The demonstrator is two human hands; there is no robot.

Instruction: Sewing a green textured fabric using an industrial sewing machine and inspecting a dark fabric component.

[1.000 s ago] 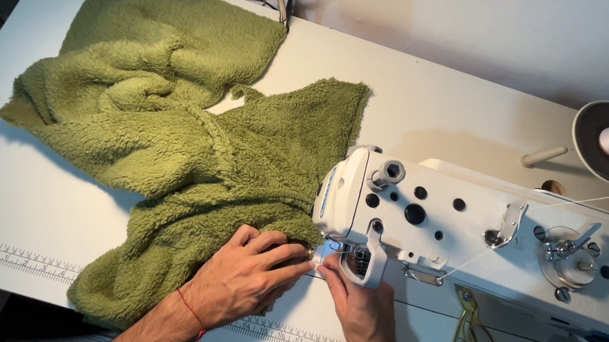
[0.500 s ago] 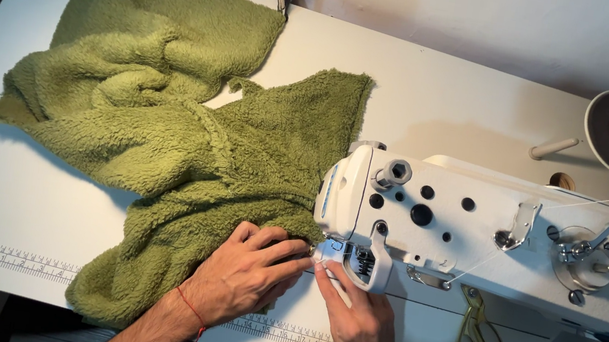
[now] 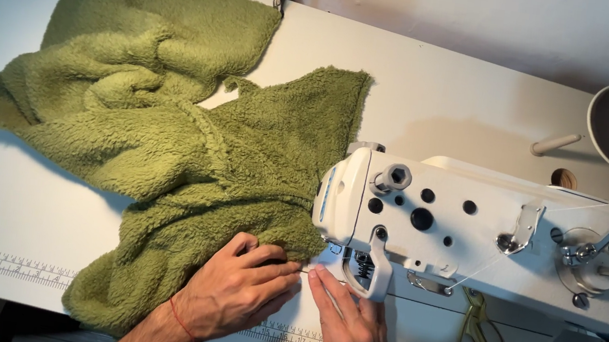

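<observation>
left hand (image 3: 239,297) flat on green fleece (image 3: 164,151); right hand (image 3: 346,328) beside.

a shaggy green fabric (image 3: 164,151) lay spread over the white counter (image 3: 448,112), its near edge at the head of a white sewing machine (image 3: 501,238). the left hand (image 3: 243,293) pressed flat on the fabric; the right hand (image 3: 345,332) lay beside it, fingertips by the needle. yellow-handled scissors (image 3: 480,335) rested under the machine.

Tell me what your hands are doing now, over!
Left hand flat on green fleece fabric. Right hand beside it, fingertips at sewing machine foot. Yellow scissors lying right, clear of hands.
</observation>
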